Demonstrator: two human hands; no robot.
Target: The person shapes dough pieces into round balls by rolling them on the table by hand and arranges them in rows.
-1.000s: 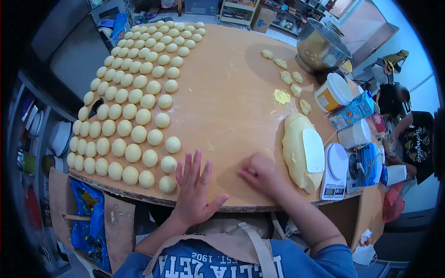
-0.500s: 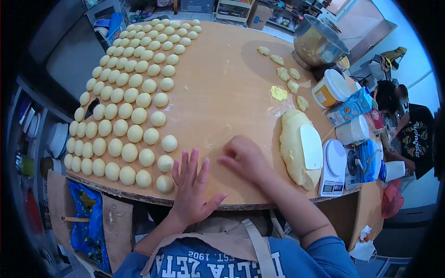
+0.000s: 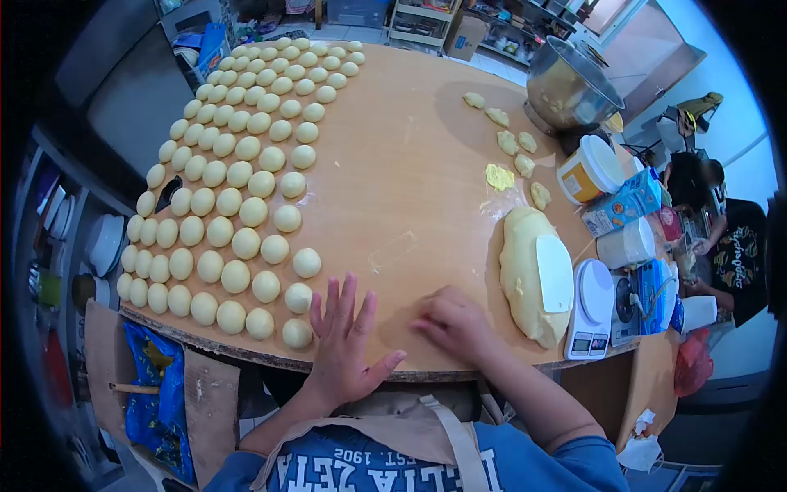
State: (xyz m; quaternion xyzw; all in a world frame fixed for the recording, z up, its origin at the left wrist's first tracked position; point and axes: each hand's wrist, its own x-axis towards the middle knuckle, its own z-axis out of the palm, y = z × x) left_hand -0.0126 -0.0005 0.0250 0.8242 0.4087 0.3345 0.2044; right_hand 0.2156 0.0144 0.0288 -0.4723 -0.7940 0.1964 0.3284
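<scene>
Worktop (image 3: 385, 156): pale wood-coloured, filling the middle of the frame from the upper edge down to the person's apron (image 3: 373, 418).
Dough balls (image 3: 235, 276): smooth and pale yellow, laid in many rows over the left side of the worktop, from the lower left up to the top.
Steel mixing bowl (image 3: 574, 86): upper right, at the worktop's far corner.
Dough mass (image 3: 522, 275): one long, smooth lump, right of centre.
Left hand (image 3: 343, 353): lower centre, fingers spread wide with nothing in them, just beside the nearest dough balls; whether it touches one I cannot tell.
Right hand (image 3: 457, 326): lower centre, between the left hand and the dough mass, fingers curled down toward the worktop; whether anything sits under them I cannot tell.
Kitchen scale (image 3: 592, 299): lower right, just beside the dough mass.
White-lidded tub (image 3: 589, 170): right, below the mixing bowl.
White scraper (image 3: 554, 275): flat on the dough mass.
Small dough pieces (image 3: 507, 143): irregular, scattered upper right of centre.
Yellow smear (image 3: 499, 177): on the worktop, beside those pieces.
</scene>
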